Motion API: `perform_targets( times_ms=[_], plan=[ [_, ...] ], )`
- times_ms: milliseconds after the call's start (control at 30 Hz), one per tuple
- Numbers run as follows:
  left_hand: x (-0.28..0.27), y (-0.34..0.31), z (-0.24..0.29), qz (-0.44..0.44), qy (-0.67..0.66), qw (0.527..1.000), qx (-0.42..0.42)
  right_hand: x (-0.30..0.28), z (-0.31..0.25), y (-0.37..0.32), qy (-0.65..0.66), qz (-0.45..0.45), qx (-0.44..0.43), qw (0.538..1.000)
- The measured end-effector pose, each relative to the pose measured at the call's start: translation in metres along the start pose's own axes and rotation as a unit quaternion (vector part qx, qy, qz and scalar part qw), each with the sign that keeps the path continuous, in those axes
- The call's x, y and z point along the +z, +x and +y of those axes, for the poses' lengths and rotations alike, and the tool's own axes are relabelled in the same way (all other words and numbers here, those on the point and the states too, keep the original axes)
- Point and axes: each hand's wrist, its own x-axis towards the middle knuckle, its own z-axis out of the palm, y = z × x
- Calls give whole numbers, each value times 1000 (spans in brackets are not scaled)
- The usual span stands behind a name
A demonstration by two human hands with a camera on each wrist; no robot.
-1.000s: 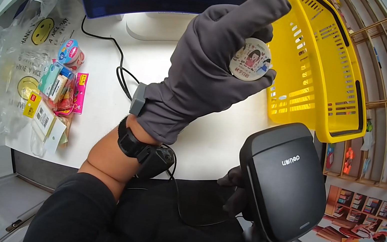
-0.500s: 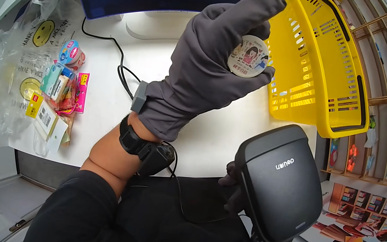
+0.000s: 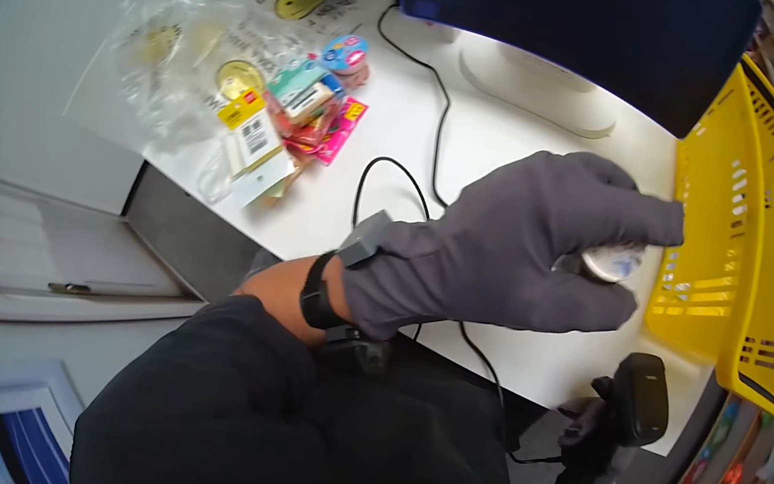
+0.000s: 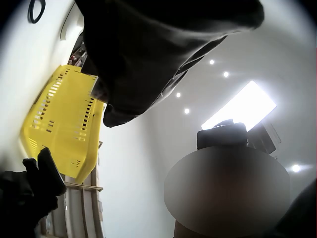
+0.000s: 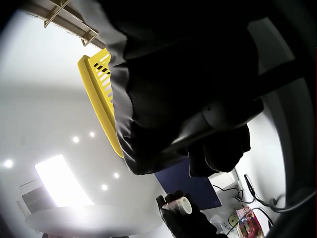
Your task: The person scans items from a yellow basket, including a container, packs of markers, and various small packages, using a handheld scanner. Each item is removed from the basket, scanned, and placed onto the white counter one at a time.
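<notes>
My left hand [image 3: 518,248], in a grey glove, pinches a small round container [image 3: 612,264] between thumb and fingers. The hand is raised over the white table, close to the yellow basket [image 3: 710,217]. In the right wrist view the container [image 5: 184,205] appears as a short cylinder with a pale end. My right hand [image 3: 584,422], also gloved, grips a black barcode scanner [image 3: 642,400] near the table's front right edge. The scanner [image 4: 51,171] also shows beside the dark right hand in the left wrist view.
A clear plastic bag [image 3: 203,61] with smiley prints lies on the far left of the table [image 3: 406,123], beside several small packaged goods [image 3: 301,112]. A monitor [image 3: 582,30] stands at the back. Black cables [image 3: 441,139] cross the tabletop.
The head view has swung, so the table's contents sit further right. The scanner is now lower and farther from the head camera. The container has tilted; its cartoon-printed face no longer shows clearly.
</notes>
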Motion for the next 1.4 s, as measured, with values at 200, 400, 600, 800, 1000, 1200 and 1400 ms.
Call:
perform_targets(
  times_ms=[200,400,600,800,1000,1200,1400],
  plan=[
    [-69,-51,-1,-27,205,975,-87,-28,32,8,-19,17,-107,994],
    [-172,-31,2,98,322,927,-167,-15,26,0,-92,79,-148,981],
    [-237,11,-55,30,500,794,-345,-2,14,2,-16,15,-129,991],
    [-264,31,-137,-29,488,803,-341,-4,-2,-2,-21,7,-41,999],
    [-271,31,-192,-92,575,713,-391,-12,11,0,59,-87,-130,986],
    [-294,18,-210,-130,547,684,-464,-12,4,-4,36,-41,-61,997],
    [-287,30,-156,29,449,731,-514,-14,16,4,93,-62,-116,987]
  ],
)
